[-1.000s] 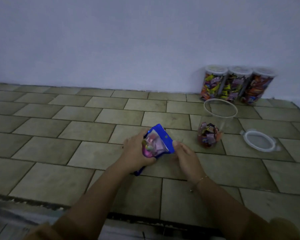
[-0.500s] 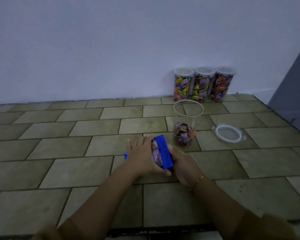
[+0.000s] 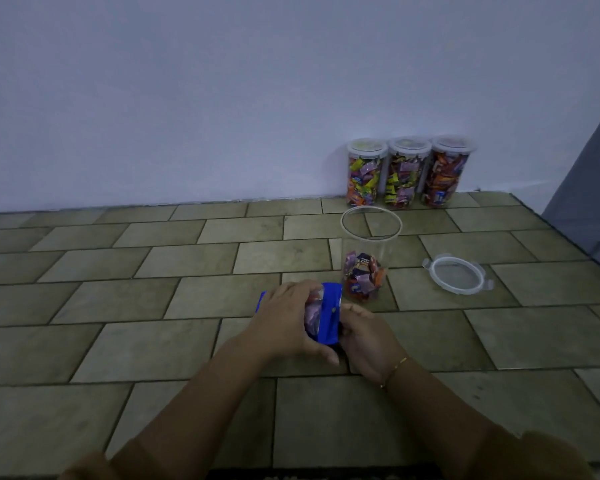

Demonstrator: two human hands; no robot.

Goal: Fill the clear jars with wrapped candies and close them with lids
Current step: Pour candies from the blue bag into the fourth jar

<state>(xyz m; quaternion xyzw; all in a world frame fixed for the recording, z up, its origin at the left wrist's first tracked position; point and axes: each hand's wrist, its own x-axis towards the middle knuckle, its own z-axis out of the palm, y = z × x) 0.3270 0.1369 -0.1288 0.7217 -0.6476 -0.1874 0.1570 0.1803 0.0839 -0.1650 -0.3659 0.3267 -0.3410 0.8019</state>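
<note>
Blue candy pouch (image 3: 329,315): gripped between left hand (image 3: 286,325) and right hand (image 3: 366,336), fingers curled round it; long axis runs away from the person, its top toward the open clear jar (image 3: 368,258) just beyond. Pouch body largely hidden by the left hand.

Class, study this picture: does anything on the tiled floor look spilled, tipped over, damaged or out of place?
Nothing stands out. The open clear jar stands upright, part filled with wrapped candies; its clear round lid lies flat beside it. Three filled, lidded jars line the wall. Both hands hold a blue candy pouch.
</note>
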